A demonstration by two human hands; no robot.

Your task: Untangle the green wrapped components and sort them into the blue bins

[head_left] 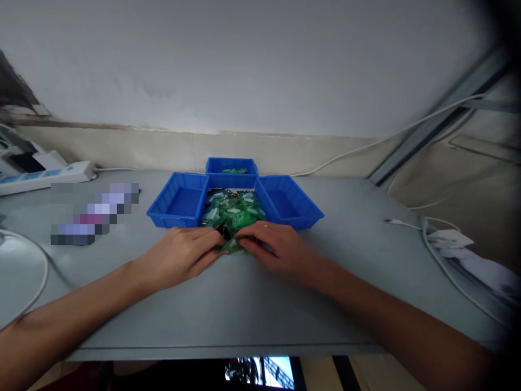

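A pile of small green pieces, some with pale parts on them, lies between three blue bins. At its near edge my left hand and my right hand face each other, fingers bent together. Between their fingertips is a green piece; both hands pinch at it. The left blue bin and the right blue bin show bare floors. Some green pieces lie in the back blue bin.
On the grey table, a white power strip and a pixelated object are at the left. White cables and a white plug lie at the right. A metal brace rises at the back right, against the wall.
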